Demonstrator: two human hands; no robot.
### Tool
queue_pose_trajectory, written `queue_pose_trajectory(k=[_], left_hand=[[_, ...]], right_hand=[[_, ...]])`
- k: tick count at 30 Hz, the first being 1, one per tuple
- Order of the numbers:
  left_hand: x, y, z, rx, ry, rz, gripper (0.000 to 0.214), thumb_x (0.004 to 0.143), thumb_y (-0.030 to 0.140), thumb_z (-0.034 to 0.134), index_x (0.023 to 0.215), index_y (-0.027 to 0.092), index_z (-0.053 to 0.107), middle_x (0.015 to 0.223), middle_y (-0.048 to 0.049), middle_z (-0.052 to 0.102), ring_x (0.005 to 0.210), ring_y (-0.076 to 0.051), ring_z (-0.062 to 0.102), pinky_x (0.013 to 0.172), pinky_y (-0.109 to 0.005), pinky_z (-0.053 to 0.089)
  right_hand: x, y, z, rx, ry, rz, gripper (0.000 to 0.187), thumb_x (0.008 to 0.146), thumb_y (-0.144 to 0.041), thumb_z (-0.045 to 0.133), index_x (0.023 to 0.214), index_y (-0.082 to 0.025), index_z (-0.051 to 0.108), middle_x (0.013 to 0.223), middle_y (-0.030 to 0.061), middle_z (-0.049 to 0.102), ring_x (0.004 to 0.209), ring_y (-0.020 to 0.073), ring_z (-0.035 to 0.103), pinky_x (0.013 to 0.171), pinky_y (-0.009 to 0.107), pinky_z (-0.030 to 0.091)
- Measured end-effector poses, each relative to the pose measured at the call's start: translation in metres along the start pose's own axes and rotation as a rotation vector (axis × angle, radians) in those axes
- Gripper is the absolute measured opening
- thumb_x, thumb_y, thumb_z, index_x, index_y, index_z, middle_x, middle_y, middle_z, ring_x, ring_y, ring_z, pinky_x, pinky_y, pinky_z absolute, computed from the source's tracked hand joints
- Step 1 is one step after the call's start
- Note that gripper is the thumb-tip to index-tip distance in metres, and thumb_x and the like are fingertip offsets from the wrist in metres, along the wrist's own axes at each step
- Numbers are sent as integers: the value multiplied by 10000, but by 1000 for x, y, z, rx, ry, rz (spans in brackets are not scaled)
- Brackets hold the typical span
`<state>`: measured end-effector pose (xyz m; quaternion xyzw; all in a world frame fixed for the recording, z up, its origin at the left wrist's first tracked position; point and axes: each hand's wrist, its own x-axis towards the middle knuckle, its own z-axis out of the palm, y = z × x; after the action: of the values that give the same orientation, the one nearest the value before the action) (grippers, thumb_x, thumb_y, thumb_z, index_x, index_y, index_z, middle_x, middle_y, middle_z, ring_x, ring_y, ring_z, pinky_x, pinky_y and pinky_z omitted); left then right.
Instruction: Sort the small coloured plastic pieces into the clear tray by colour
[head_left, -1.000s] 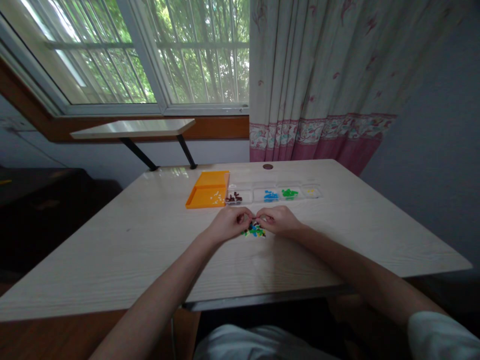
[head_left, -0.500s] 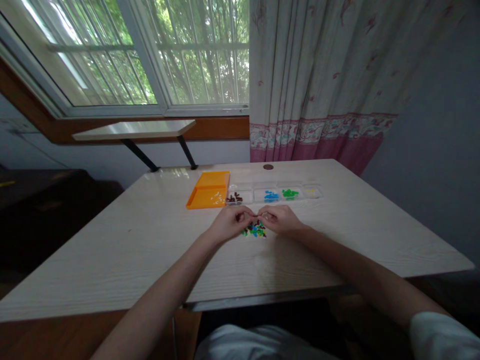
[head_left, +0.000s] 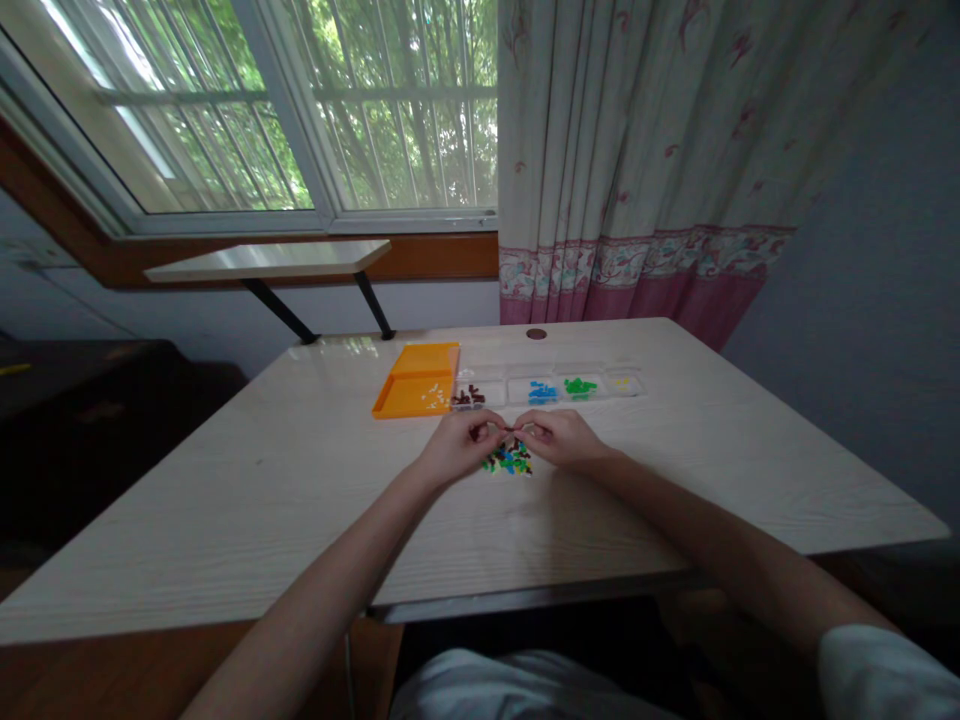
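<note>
My left hand and my right hand meet fingertip to fingertip just above the table. Both are closed in a pinch on what looks like one small brown piece, mostly hidden by the fingers. Right below them lies a loose pile of tiny mixed pieces in green, blue, brown and yellow. Beyond the hands, a row of clear trays holds sorted pieces: brown pieces, blue pieces, green pieces and a few yellow pieces. White pieces lie in an orange case.
The pale wooden table has a round dark grommet near its back edge. A raised shelf on black legs stands at the back left. A curtain hangs behind the table, beside a barred window.
Almost nothing differs. Both hands hold the same pinch over the pile, with only a very slight shift of the fingers.
</note>
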<state>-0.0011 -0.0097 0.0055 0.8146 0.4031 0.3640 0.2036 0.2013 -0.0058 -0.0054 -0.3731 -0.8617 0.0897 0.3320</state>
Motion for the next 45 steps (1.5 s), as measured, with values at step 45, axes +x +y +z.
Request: queue_pose_trajectory(k=[45], left_hand=[[4,-10,-15,129,423,-54,202,785,327,551,854,170,658,565,29,564,466,-65,431,454,-167,310]], right_hand=[[0,10,-17,-23,-400,66,201,781,-224,520,927,-210,657,648,-6,632,546,95,514,542,184,321]])
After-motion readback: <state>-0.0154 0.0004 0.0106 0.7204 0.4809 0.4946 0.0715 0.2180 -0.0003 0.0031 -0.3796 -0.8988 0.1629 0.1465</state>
